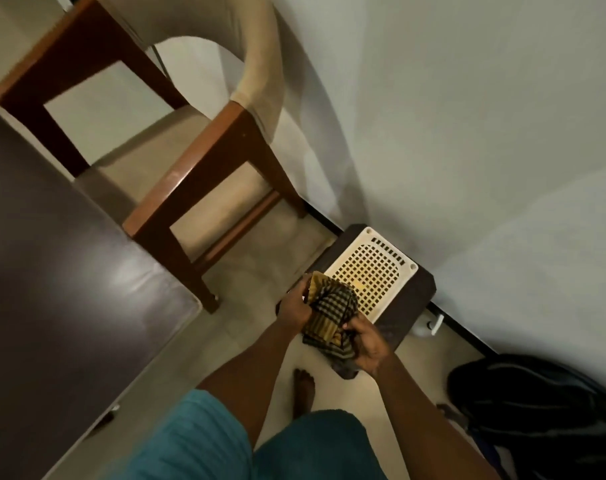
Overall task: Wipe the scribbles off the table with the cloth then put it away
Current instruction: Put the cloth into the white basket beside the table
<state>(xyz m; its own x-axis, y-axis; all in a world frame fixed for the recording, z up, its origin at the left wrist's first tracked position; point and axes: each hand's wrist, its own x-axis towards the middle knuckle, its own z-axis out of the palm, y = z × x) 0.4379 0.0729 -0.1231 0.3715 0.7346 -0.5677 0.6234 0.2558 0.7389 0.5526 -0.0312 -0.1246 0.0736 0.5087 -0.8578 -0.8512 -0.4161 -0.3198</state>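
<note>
**One cloth, two hands, above the white grid tray**

Both hands are busy with a single cloth (332, 313), a dark-and-yellow checked piece bunched up between them just right of and below the picture's centre. The left hand (292, 306) grips it at the cloth's 9 o'clock side with fingers curled into the folds. The right hand (367, 344) clutches it from 5 o'clock, and a loose tail of cloth hangs below that hand. The cloth is off the counter (52, 271), a single dark glossy top that fills the picture's 9 o'clock side, well apart from both hands.

At 1 o'clock from the cloth lies one white tray (374, 268) with a perforated grid, resting on one dark box-like stand (412, 299) against the wall (467, 116). The cloth overlaps the tray's near edge in this view; whether it touches the tray cannot be told.

One wooden armchair (204, 161) with a cream back stands at 11 o'clock from the hands, between the counter and the wall. One black backpack (537, 403) sits on the floor (260, 265) at 4 o'clock. One small white object (429, 327) lies at the foot of the wall, just beside the stand; what it is cannot be made out.

One bare foot (303, 386) shows on the floor at 6 o'clock from the cloth, between the two forearms, above teal shorts (197, 441).
</note>
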